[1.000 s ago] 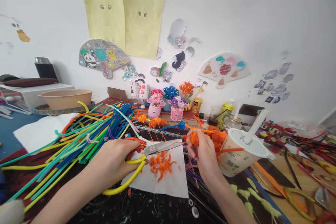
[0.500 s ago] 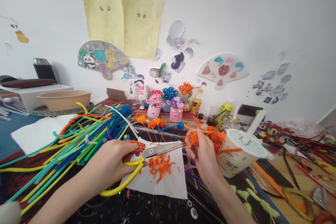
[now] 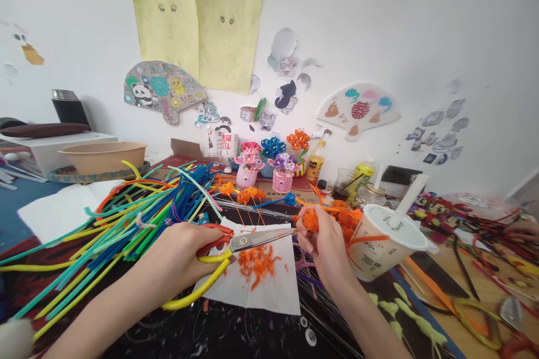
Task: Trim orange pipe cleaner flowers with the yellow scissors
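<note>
My left hand (image 3: 191, 249) is wrapped round the handles of a pair of scissors (image 3: 242, 241), one handle red and the other yellow. The blades point right, with their tips at the orange pipe-cleaner flower (image 3: 310, 220) pinched in my right hand (image 3: 324, 241). Whether the blades touch its fuzz is too fine to tell. Below the blades, a white paper sheet (image 3: 269, 294) carries a heap of orange fuzz clippings (image 3: 256, 263). Small orange flowers on thin stems (image 3: 245, 196) lie just beyond the sheet. More orange pieces (image 3: 347, 219) sit behind my right hand.
A bundle of coloured pipe cleaners (image 3: 126, 219) spreads on the left. A lidded cup with a straw (image 3: 381, 247) stands close to my right hand. Small flower pots (image 3: 283, 180) and a drink bottle (image 3: 315, 162) line the back. Another person's hand (image 3: 522, 233) shows at the far right.
The other person's hand has come into view at the right edge. My hands, the scissors and the orange flower hold nearly the same position.
</note>
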Motion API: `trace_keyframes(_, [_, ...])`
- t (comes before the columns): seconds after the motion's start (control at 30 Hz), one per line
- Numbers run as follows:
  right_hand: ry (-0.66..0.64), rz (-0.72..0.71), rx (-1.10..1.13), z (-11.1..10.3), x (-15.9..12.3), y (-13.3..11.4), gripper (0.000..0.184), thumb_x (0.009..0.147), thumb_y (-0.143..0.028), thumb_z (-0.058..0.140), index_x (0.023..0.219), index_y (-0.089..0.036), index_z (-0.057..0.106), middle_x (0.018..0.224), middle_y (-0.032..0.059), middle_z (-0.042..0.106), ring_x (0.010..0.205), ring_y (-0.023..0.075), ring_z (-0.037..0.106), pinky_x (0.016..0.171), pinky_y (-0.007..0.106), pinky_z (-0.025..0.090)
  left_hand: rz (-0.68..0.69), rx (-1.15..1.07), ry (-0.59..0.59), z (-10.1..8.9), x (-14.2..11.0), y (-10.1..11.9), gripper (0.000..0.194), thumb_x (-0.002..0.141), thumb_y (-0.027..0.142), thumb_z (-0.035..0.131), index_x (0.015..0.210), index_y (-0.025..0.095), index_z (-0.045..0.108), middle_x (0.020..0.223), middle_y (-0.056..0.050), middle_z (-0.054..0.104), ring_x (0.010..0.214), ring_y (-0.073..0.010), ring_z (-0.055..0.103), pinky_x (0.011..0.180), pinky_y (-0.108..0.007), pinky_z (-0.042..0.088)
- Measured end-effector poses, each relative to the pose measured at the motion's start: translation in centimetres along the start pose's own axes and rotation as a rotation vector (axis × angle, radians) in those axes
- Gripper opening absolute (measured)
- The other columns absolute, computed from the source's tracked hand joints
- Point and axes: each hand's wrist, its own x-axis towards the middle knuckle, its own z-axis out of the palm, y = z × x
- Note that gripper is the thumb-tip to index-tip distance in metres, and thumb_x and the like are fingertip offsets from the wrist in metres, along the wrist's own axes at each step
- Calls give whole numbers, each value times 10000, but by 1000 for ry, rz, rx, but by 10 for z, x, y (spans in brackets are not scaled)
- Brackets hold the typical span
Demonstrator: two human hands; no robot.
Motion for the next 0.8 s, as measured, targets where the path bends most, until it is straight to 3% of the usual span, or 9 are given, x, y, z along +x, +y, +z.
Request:
trace_keyframes(0.2, [20,3,-47,-2,3,3,341,810,-472,542,689,-154,563,505,-44,484,324,27,326,361,178,209,4,18,10,0,-1,-2,273,829,426,552,676,204,598,545,44,461,488,-100,358,488,-220,241])
trace_keyframes(0.4, [77,14,-111,-5,5,7,298,809,-424,509,699,-153,568,469,-51,467,303,34,317,337,173,186,-52,-26,9,-6,-1,-2,364,721,551,665,886,230,618,830,3,653,692,-172,603,569,-229,365])
trace_keyframes(0.53, [101,40,-141,-6,4,6,285,812,-407,491,694,-158,563,459,-51,462,305,38,316,337,175,189,-76,-4,-4,-7,-1,-4,423,733,592,639,948,230,597,909,-9,669,764,-205,630,605,-249,396])
trace_keyframes(0.8, [64,-1,-100,-3,2,1,292,823,-407,514,677,-159,559,496,-47,465,332,36,324,357,183,216,-53,-11,-28,-10,-1,-5,426,798,601,556,976,220,625,882,-24,683,725,-197,630,598,-247,391])
